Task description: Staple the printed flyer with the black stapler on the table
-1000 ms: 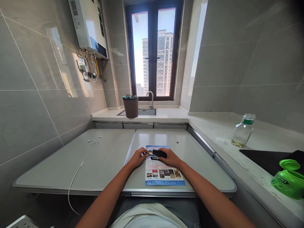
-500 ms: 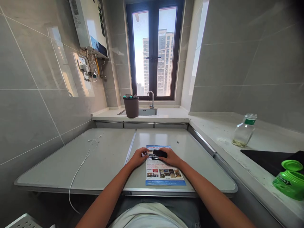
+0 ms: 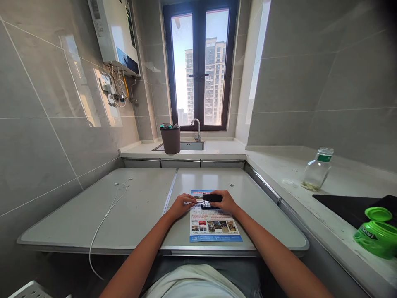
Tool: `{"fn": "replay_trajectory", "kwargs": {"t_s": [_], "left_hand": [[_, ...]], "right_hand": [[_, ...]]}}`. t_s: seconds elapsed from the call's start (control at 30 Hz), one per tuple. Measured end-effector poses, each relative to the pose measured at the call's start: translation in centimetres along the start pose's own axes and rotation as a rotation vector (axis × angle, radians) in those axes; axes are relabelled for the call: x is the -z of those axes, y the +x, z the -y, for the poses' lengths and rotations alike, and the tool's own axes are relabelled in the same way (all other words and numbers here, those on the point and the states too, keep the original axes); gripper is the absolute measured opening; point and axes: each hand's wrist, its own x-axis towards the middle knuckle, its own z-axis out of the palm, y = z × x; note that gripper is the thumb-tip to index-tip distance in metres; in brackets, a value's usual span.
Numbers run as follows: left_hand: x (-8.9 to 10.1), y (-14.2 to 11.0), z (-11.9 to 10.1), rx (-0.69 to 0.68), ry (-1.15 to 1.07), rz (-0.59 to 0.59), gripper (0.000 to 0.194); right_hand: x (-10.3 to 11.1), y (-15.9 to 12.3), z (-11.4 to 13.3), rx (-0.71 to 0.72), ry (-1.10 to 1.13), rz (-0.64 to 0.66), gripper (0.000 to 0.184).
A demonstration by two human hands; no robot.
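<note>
A black stapler [image 3: 212,198] with its top and base spread apart is in my right hand [image 3: 227,201], whose fingers wrap its right end. My left hand [image 3: 184,204] is closed at the stapler's left end, fingertips pinching a thin metal part that reaches out of it; the exact part is too small to make out. Under both hands lies a printed sheet [image 3: 214,237] with blue borders and a row of small pictures. A small bit of dark metal, like a strip of staples [image 3: 232,185], rests on the table beyond the sheet.
The pale folding table [image 3: 149,215] carries a white cable [image 3: 107,214] on its left half, hanging over the front edge. A brown bin [image 3: 170,140] stands by the sink [image 3: 194,145]. The right counter holds a glass bottle [image 3: 315,171] and an open green mint tub [image 3: 376,238].
My right hand has shifted slightly right with the stapler, and the gap between its top and base looks wider. My left fingers have straightened and now pinch farther along the metal part.
</note>
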Motion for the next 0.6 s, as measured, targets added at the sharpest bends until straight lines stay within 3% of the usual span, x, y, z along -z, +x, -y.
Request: {"fn": "replay_trajectory", "kwargs": {"t_s": [0.13, 0.4, 0.6], "left_hand": [[-0.09, 0.02, 0.00, -0.032, 0.064, 0.040, 0.021], [0.54, -0.03, -0.65, 0.016, 0.001, -0.024, 0.016], [0.49, -0.10, -0.74, 0.011, -0.042, -0.001, 0.008]], "right_hand": [[-0.18, -0.10, 0.18, -0.004, 0.020, 0.006, 0.041], [0.50, 0.25, -0.57, -0.044, 0.078, -0.026, 0.041], [0.36, 0.24, -0.71, -0.032, 0.139, 0.049, 0.047]]}}
